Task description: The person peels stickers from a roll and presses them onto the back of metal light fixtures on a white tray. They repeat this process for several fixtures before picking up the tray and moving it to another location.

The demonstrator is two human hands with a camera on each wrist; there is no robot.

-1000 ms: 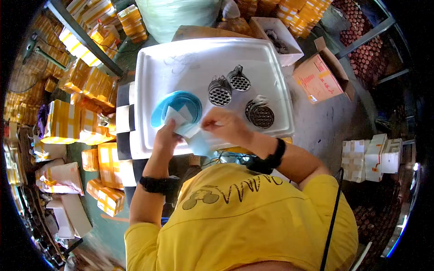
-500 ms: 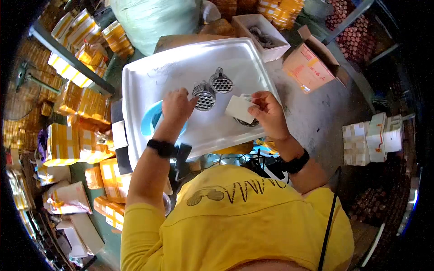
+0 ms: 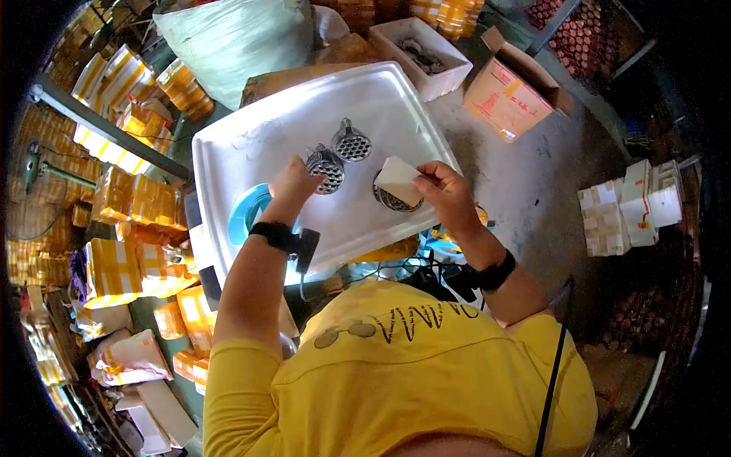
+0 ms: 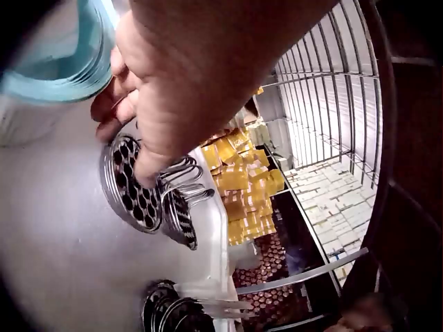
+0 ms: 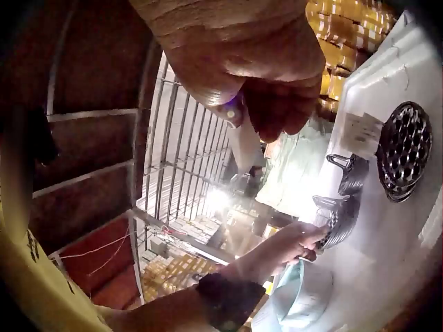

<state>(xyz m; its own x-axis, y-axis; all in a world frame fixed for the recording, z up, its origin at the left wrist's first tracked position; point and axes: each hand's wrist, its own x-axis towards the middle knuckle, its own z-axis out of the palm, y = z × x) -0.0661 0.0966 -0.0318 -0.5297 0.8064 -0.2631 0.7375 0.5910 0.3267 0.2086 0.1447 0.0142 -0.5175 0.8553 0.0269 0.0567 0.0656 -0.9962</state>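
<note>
My right hand (image 3: 451, 199) pinches a thin white card (image 3: 400, 180) between thumb and fingers. The card overlaps a pile of dark perforated metal discs (image 3: 388, 201) on the right of the white tray (image 3: 255, 126). In the left wrist view, my left hand (image 4: 163, 97) reaches over a second stack of perforated discs (image 4: 131, 183), which has looped wire handles. Its thumb extends across the disc face, with the fingers near the rim. Behind that stack lies a third group of discs (image 3: 352, 143). A light blue round dish (image 3: 242, 217) stands beside my left wrist, partly hidden by the forearm.
Past the tray's far edge stand a white foam box (image 3: 426, 65) and an open cardboard carton (image 3: 506, 95). A large pale green sack (image 3: 240, 49) sits at the back. Taped boxes (image 3: 114, 266) are piled on the left, near a metal post (image 3: 110, 129).
Both hands were together by the blue dish with white card and filmy blue material, then parted. The right carried the card rightward over the disc pile; the left moved to the middle stack.
</note>
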